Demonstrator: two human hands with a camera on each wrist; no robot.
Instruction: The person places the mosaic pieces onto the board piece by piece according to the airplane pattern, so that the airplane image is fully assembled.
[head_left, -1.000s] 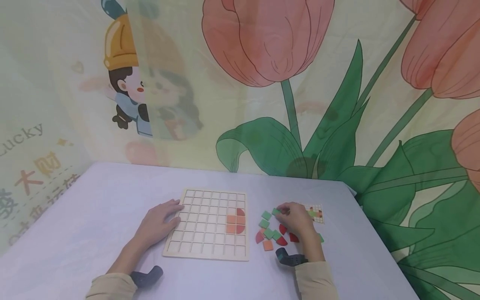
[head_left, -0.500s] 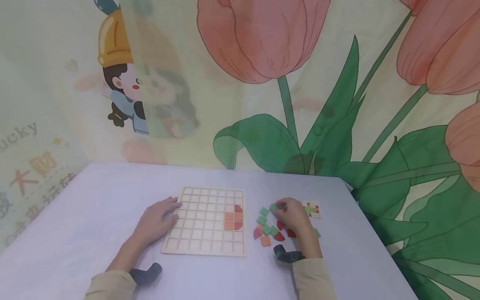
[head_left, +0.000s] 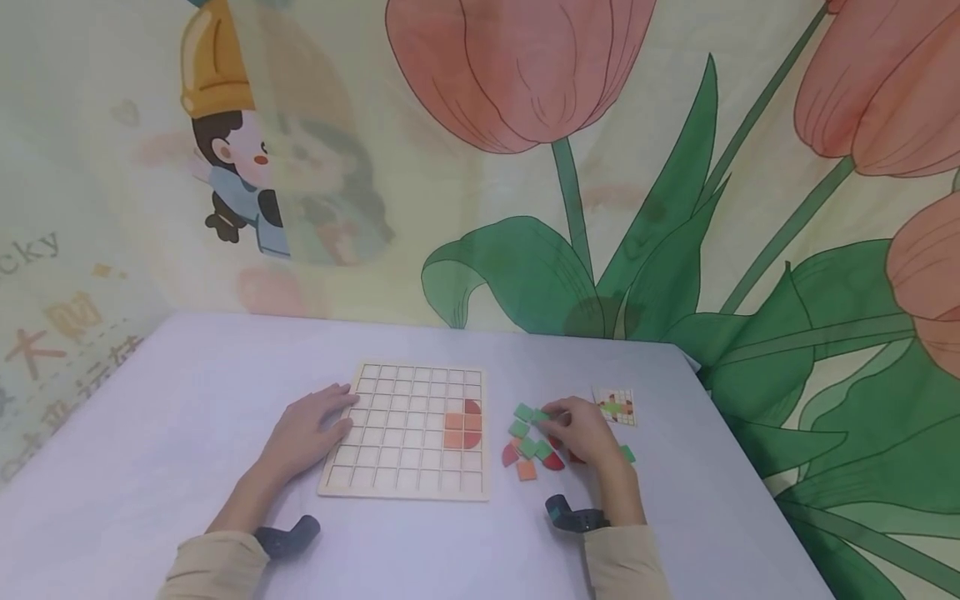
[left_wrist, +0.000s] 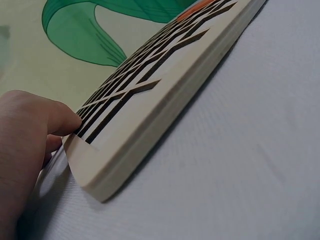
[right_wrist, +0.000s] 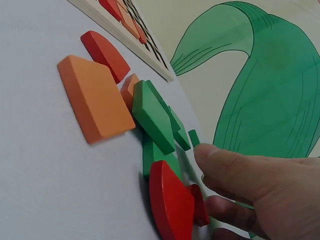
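Note:
My left hand (head_left: 303,429) lies at the left edge of a wooden grid board (head_left: 401,487), fingers extended and touching the rim. In the left wrist view, the thumb (left_wrist: 62,117) rests on the board's frame. Two orange squares (head_left: 454,421) and two red quarter-circle pieces (head_left: 472,439) sit in cells on the board's right side. My right hand (head_left: 585,429) has its fingers bent over the loose pieces and pinches a green square tile (head_left: 540,416) at the fingertips. In the right wrist view, that green tile (right_wrist: 194,137) shows just beyond the thumb tip, mostly hidden.
More green tiles (head_left: 519,428), red quarter-circles (head_left: 553,462) and an orange square (head_left: 527,471) lie loose right of the board. A small pattern card (head_left: 626,408) lies beyond the right hand. One green piece (head_left: 628,454) sits right of the wrist.
The right hand and the green tile at its fingertips have shifted slightly nearer, beside another green tile, uncovering more of the pattern card. The left hand stays at the board. The head view has shifted slightly.

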